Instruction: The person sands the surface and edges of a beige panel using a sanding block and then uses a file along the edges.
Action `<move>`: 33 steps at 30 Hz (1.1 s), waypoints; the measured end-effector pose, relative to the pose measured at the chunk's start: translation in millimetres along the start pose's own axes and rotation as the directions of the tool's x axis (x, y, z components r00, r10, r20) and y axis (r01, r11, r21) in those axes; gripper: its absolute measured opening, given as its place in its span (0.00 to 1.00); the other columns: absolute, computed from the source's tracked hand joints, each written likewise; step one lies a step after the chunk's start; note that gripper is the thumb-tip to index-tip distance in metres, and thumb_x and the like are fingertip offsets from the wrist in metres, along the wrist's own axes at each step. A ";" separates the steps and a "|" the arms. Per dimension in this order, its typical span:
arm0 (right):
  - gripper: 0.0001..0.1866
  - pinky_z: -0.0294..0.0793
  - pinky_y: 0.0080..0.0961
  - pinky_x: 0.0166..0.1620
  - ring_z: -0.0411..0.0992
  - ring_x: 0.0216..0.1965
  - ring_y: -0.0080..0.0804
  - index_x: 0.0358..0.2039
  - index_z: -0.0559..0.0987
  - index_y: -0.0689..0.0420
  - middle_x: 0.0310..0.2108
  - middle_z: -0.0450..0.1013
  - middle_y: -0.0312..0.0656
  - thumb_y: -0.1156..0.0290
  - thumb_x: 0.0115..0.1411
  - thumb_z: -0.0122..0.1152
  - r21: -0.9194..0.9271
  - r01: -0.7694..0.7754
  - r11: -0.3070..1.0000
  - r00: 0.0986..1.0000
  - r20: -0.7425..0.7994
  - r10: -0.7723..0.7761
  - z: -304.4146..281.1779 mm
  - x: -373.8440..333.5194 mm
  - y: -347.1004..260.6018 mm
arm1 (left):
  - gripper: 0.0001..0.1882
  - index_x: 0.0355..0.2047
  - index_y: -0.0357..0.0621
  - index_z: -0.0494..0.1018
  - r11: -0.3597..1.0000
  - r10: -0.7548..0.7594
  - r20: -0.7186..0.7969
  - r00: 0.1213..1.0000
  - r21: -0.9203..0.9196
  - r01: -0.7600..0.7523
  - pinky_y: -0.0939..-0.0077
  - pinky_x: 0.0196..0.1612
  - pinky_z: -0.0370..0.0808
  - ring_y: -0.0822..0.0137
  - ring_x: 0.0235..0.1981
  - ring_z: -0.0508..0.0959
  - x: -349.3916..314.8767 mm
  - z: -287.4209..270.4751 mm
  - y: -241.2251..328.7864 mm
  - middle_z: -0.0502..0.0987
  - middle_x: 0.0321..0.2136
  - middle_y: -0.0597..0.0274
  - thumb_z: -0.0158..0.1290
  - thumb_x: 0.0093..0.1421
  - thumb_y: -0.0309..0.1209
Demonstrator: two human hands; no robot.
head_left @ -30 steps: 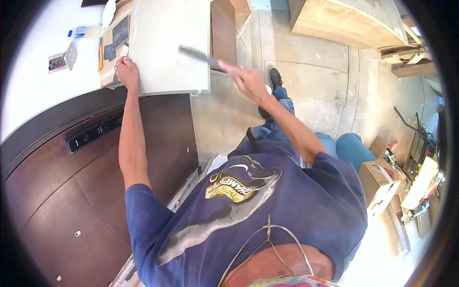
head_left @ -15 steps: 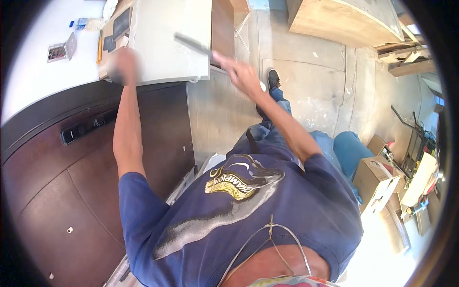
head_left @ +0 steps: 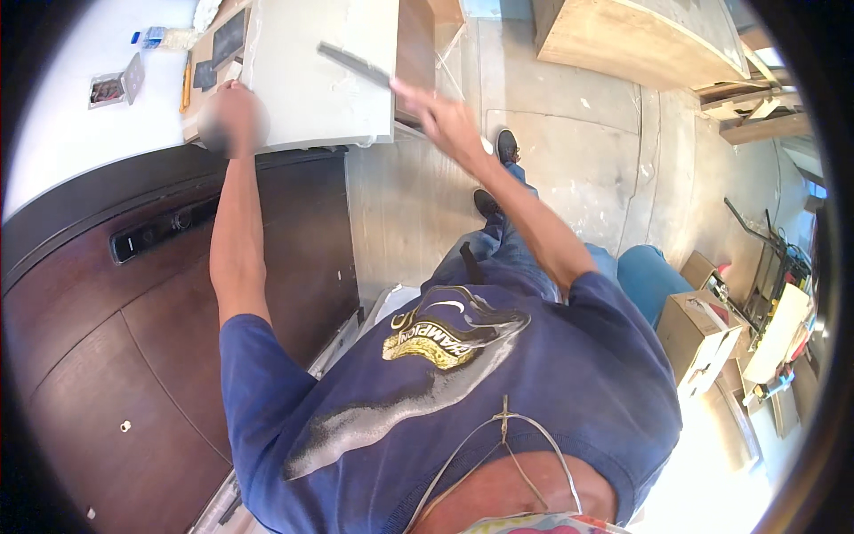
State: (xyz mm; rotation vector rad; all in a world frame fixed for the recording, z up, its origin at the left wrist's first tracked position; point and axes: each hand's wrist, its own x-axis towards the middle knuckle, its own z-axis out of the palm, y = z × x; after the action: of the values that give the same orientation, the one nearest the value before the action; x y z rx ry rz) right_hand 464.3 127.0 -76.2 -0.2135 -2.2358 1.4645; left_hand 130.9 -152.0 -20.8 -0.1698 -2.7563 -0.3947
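Observation:
My right hand [head_left: 449, 125] is closed around one end of a long, flat grey file [head_left: 354, 65]. The file's free end points to the far left, over the white panel [head_left: 307, 98]. Close to the panel's left edge is my left hand [head_left: 236, 111], above a brown wooden board [head_left: 197, 132]. A round blur covers much of that hand, so its grip is hidden. Just beyond its fingers, a small pale piece [head_left: 231, 71] lies on the board beside dark grey rectangular pieces [head_left: 229, 40].
A yellow-orange slim tool [head_left: 186, 82], a clear bottle with a blue cap [head_left: 165, 38] and an open socket box [head_left: 108, 91] are at far left. A dark brown door [head_left: 116, 356] lies nearer. Wooden cabinet [head_left: 640, 40] and cardboard box [head_left: 698, 325] stand to the right.
My right hand and the file have shifted slightly up and left in the picture. My left hand stays almost in place. One foot shows more clearly now.

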 end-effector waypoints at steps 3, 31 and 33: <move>0.30 0.73 0.42 0.28 0.75 0.24 0.47 0.66 0.76 0.26 0.32 0.77 0.50 0.72 0.68 0.60 -0.035 0.071 0.997 0.996 -0.053 -0.073 4.4 13.6 1.7 | 0.21 0.51 0.41 0.81 1.000 0.003 -0.031 1.000 0.027 -0.002 0.47 0.59 0.73 0.42 0.54 0.78 -2.2 -5.9 -4.4 0.80 0.49 0.40 0.49 0.69 0.41; 0.27 0.80 0.39 0.48 0.82 0.46 0.50 0.71 0.70 0.31 0.55 0.80 0.50 0.65 0.74 0.53 -0.114 0.067 0.991 0.998 0.010 -0.066 -31.6 140.0 -33.0 | 0.15 0.44 0.44 0.82 0.998 0.013 -0.143 0.990 0.069 -0.003 0.49 0.54 0.75 0.45 0.48 0.81 -7.1 -16.9 16.0 0.82 0.43 0.46 0.50 0.69 0.39; 0.28 0.79 0.38 0.51 0.81 0.49 0.50 0.73 0.67 0.36 0.57 0.79 0.51 0.66 0.74 0.53 -0.031 0.209 0.977 0.977 0.060 -0.207 -2.5 169.1 -44.7 | 0.16 0.46 0.43 0.81 0.999 -0.042 -0.102 0.994 -0.007 0.042 0.48 0.58 0.71 0.46 0.52 0.78 -11.2 -18.5 22.0 0.80 0.47 0.45 0.51 0.69 0.38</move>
State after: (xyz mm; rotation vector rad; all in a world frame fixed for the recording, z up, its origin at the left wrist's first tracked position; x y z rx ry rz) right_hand 321.1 172.4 13.6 0.0505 -2.2537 1.3340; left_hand 151.0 -137.2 -2.6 -0.0907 -2.6622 -0.4100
